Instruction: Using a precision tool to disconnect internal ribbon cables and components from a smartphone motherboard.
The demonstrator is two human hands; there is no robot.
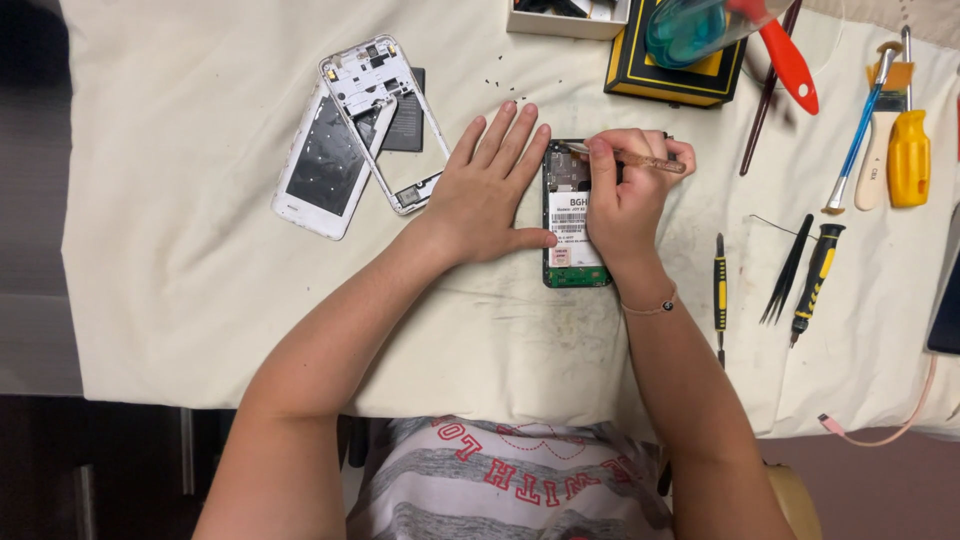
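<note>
My right hand (625,205) is closed around a thin brown-handled tool (630,158), its tip set on the upper left part of the opened phone (572,215), and my left hand (487,190) lies flat and open on the cloth, fingers spread, thumb pressed against the phone's left side to steady it. The phone sits near the middle of the tabletop (180,250), a little toward the far edge, its back off so that the green board and a white label show.

As I judge it, the stripping is well along: a white rear shell (322,165) and a white inner frame (385,120) already lie apart toward the far left corner, the frame resting across the shell and over a dark flat piece (408,125) that may be a battery. Small dark specks (505,90) near the far edge look like loose screws, though they are too small for me to be sure. What is left seems to be work on the board itself, where the tool tip rests; I cannot tell whether it is turning a screw or prying.

Toward the right edge lie black tweezers (790,270), two yellow-and-black screwdrivers (818,268), a brush (885,110), and a yellow-handled tool (908,150); a yellow-and-black box (675,70) stands at the far edge
</note>
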